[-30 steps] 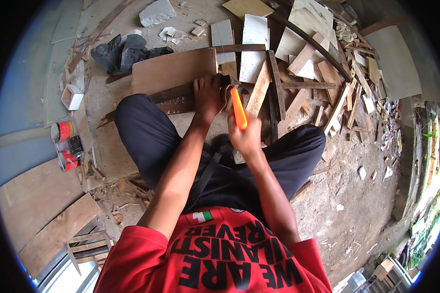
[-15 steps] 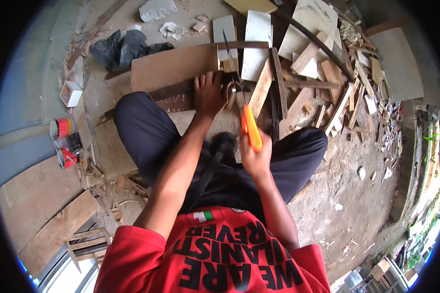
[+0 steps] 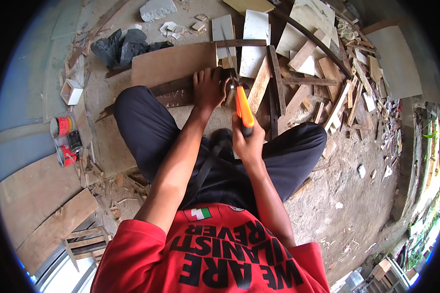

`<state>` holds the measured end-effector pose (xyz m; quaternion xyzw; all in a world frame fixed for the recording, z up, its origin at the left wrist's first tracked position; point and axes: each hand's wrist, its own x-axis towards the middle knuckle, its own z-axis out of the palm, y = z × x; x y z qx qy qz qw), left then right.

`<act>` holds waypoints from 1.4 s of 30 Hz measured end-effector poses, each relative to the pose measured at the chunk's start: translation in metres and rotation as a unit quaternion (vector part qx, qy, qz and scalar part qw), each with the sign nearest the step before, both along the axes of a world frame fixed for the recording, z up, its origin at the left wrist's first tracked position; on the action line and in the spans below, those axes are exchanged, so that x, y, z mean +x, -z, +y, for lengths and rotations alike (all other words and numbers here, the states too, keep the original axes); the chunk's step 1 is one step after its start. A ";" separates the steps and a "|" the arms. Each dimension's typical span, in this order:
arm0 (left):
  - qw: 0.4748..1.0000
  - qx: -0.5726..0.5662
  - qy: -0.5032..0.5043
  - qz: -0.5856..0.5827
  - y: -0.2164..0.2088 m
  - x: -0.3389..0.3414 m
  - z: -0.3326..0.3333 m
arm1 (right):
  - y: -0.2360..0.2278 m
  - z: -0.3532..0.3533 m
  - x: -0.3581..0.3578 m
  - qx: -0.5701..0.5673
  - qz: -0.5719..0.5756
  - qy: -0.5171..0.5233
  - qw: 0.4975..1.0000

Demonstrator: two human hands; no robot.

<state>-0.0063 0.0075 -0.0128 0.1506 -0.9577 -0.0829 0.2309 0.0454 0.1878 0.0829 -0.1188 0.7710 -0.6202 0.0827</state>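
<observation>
My right hand is wrapped around the orange and black handle of a handsaw. Its narrow blade points away from me and crosses the right end of a dark wooden plank. On that plank, just left of the blade, rests my left hand, its fingers over the far side and gripping the wood. The exact spot where the teeth meet the wood is partly hidden. Behind the plank lies a flat brown board. My bent legs are on either side of the work.
Scrap wood is heaped to the right, with white boards at its near-left side. Beyond the brown board lie a black plastic bag and a pale block. Tins stand at the left.
My right hand has pushed the saw away from me and slightly left, so the handle is nearer the plank. My left hand keeps its place on the wood.
</observation>
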 end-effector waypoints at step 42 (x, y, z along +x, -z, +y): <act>1.000 0.008 0.026 0.005 -0.002 0.000 0.001 | -0.015 -0.034 -0.059 0.036 -0.064 0.012 0.997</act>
